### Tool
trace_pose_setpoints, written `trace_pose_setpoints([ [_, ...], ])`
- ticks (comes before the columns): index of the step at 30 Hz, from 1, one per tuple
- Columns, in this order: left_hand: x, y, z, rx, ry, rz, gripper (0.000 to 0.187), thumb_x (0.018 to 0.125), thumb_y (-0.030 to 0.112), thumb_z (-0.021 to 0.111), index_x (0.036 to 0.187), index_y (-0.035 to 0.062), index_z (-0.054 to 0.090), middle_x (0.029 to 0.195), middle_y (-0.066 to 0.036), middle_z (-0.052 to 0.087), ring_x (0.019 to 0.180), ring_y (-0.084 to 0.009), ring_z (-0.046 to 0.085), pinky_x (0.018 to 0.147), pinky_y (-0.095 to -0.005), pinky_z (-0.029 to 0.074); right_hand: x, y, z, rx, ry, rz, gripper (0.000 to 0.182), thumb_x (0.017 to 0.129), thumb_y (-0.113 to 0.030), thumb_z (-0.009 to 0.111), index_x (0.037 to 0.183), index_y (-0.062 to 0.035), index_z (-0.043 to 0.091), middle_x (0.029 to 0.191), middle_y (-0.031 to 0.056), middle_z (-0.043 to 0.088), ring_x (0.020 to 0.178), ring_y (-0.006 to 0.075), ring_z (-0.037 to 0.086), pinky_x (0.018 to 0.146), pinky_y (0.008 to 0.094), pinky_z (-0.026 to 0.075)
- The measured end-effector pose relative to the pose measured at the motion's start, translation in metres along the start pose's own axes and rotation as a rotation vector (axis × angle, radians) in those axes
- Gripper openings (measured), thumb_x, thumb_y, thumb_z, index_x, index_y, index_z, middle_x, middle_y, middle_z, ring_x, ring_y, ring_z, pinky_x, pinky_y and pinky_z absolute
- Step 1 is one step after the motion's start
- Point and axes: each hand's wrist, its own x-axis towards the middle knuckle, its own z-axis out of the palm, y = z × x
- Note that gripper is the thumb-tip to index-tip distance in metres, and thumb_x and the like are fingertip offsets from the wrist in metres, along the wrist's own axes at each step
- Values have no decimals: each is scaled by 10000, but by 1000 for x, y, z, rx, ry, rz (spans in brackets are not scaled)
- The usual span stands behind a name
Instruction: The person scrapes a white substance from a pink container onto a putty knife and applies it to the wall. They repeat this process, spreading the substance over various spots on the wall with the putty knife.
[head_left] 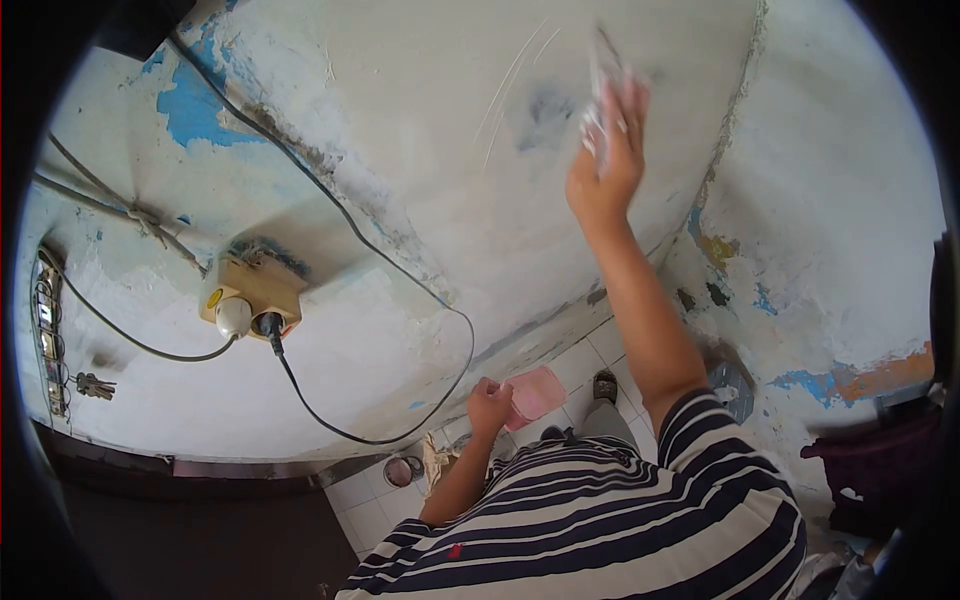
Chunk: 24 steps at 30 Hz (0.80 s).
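Observation:
My right hand [610, 165] is raised against the wall, its fingers closed around a thin, flat scraper [604, 65]. Motion smears both the fingers and the scraper, and pale smudges show on the fingers. Under it, the smooth grey-beige coating on the wall [430, 110] carries a dark smudge and several thin curved scratches. Low in front of my body, my left hand [488, 406] grips the edge of a pink, shallow plastic container [538, 397]. What lies inside the container is hard to make out.
A socket box [262, 290] with two plugs juts from the wall at left, and a black cable [345, 215] loops down from above. Keys [95, 386] hang at far left. A round tub [398, 471] stands on the tiled floor. Dark purple cloth [865, 460] hangs at right.

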Motion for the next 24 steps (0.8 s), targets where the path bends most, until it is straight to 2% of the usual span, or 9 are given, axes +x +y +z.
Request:
trace_pose_setpoints([
  [1,0,-1,0,-2,3,-11,276,751,259,774,839,17,673,799,-182,707,756,-361,703,683,-433,547,-1,-6,7,2,3,3,510,896,22,572,1401,-41,606,1481,208,552,1414,468,457,1159,563,361],
  [4,-2,-6,-3,-5,26,-27,277,751,259,775,837,16,674,796,-182,707,756,-363,704,685,-433,548,-25,-28,27,114,-249,-49,523,880,18,600,1385,-116,636,1488,149,559,1388,423,496,1119,531,405],
  [7,-2,0,-10,8,18,-89,283,796,279,772,857,19,681,816,-176,727,797,-353,720,746,-432,549,-120,-64,0,140,-437,-56,432,900,-48,620,1320,-132,679,1474,136,575,1369,408,524,1094,514,434],
  [9,-5,-7,-10,12,44,-75,282,776,271,777,848,17,678,809,-178,719,776,-359,712,719,-436,549,-170,-73,-27,172,-526,-39,375,916,-62,599,1275,-104,701,1415,161,619,1322,417,570,1082,519,448],
  [10,-1,-8,-11,15,68,-52,282,755,263,782,839,15,676,801,-180,711,755,-365,705,691,-440,549,-167,-69,-32,177,-522,-42,375,916,-62,599,1275,-104,701,1415,161,619,1322,417,570,1082,519,448],
  [13,-3,-15,-12,-7,79,-62,286,757,270,783,842,17,680,805,-179,713,765,-366,705,702,-446,550,-129,-41,-43,228,-224,23,379,933,-34,551,1290,-20,677,1330,243,658,1291,438,599,1082,539,449],
  [16,-6,-18,-9,24,68,-45,285,760,273,780,840,18,682,809,-179,715,774,-366,705,710,-447,550,-53,2,-21,17,-1,107,453,923,-23,552,1366,-19,641,1449,268,562,1363,491,510,1128,570,401],
  [19,-4,-16,-3,10,40,-60,281,761,273,777,836,19,683,810,-177,717,781,-364,706,716,-445,550,-43,31,5,-35,-28,-40,438,906,-16,574,1332,-47,673,1491,251,528,1395,504,466,1134,574,395],
  [24,6,-2,-6,-1,51,-19,277,757,269,777,832,20,680,802,-175,716,761,-364,705,700,-441,549,-162,16,19,54,-292,-119,378,892,-45,631,1243,-142,733,1487,169,558,1390,488,481,1094,563,440],
])
